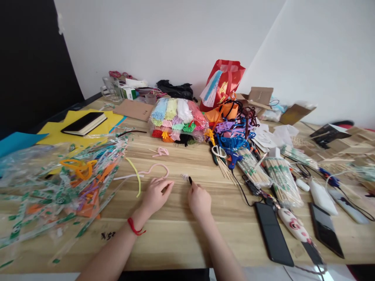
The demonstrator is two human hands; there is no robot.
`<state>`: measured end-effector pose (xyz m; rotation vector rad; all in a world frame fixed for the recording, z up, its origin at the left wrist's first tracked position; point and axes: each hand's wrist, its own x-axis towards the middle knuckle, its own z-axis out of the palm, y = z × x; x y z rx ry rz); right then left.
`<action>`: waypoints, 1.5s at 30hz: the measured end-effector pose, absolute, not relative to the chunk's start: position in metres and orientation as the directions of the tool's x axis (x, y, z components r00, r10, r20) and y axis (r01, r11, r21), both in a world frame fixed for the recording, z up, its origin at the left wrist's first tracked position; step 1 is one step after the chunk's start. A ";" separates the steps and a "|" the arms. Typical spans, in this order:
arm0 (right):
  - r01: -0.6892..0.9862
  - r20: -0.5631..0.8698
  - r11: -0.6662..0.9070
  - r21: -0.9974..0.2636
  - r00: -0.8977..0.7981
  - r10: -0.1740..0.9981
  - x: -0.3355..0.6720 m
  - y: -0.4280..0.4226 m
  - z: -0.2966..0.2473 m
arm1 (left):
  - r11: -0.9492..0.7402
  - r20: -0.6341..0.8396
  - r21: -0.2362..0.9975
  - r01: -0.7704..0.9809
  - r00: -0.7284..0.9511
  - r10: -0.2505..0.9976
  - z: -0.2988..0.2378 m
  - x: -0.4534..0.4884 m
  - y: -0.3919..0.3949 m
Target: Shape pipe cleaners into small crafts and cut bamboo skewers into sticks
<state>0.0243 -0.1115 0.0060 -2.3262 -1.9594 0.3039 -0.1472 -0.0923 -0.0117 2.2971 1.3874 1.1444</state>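
Left to right: beyond a heap of clear wrappers (58, 199), a yellow-green strip (137, 172) lies lengthwise, away from the body, and a curved pink strip (158, 164) loops just past the left hand (156, 195), the nearer one, whose fingers are loosely curled with a gap before the thumb and nothing visible within. The right hand (199, 200) pinches a short black piece (190, 180), its long axis pointing forward and slightly left; exposed wood separates the hands, bounded rightward by wooden sticks (227, 170) and a phone (273, 233).
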 end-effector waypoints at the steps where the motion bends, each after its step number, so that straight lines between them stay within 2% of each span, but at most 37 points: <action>1: 0.961 -0.086 -0.188 -0.203 0.173 0.981 0.028 -0.110 0.008 | -0.531 0.504 0.545 0.649 0.252 0.826 -0.012 -0.147 -0.093; 5: 0.926 -0.083 -0.323 -0.197 0.312 0.946 0.048 -0.098 0.013 | -0.535 0.491 0.553 0.639 0.269 0.829 -0.011 -0.147 -0.094; 7: 0.922 -0.113 -0.337 -0.193 0.320 0.941 0.049 -0.093 0.011 | -0.532 0.475 0.557 0.638 0.281 0.834 -0.011 -0.147 -0.095; 11: 0.946 -0.103 -0.217 -0.240 0.198 0.975 0.031 -0.090 0.003 | -0.518 0.449 0.561 0.646 0.288 0.846 -0.011 -0.146 -0.095; 15: 0.911 -0.063 -0.067 -0.408 0.045 0.997 0.026 -0.087 0.001 | -0.512 0.445 0.553 0.658 0.286 0.849 -0.013 -0.147 -0.094; 17: 0.882 -0.028 -0.052 -0.468 0.044 0.999 0.034 -0.081 0.003 | -0.511 0.446 0.549 0.661 0.285 0.848 -0.013 -0.147 -0.094; 21: 0.876 0.006 -0.098 -0.472 0.114 0.993 0.044 -0.068 0.002 | -0.510 0.450 0.552 0.660 0.280 0.848 -0.013 -0.147 -0.095; 27: 0.829 0.054 0.051 -0.556 -0.025 0.998 0.039 -0.070 -0.008 | -0.508 0.467 0.525 0.683 0.267 0.843 -0.010 -0.148 -0.094; 30: 0.770 0.080 0.091 -0.632 -0.051 0.995 0.042 -0.074 -0.013 | -0.481 0.504 0.507 0.715 0.207 0.839 -0.009 -0.151 -0.092; 35: 0.630 0.113 0.092 -0.771 -0.006 0.994 0.051 -0.075 -0.018 | -0.272 0.564 0.435 0.858 -0.025 0.825 -0.004 -0.169 -0.089; 38: 0.588 0.116 0.098 -0.803 -0.006 0.993 0.052 -0.075 -0.020 | -0.092 0.521 0.320 0.943 -0.094 0.849 0.001 -0.188 -0.082; 42: 0.594 0.117 0.109 -0.797 -0.026 0.993 0.052 -0.076 -0.021 | 0.118 0.323 0.196 0.974 -0.177 0.930 0.006 -0.211 -0.066; 45: 0.600 0.127 0.128 -0.790 -0.043 0.991 0.053 -0.076 -0.021 | 0.108 0.170 0.244 0.964 -0.152 0.974 0.007 -0.221 -0.057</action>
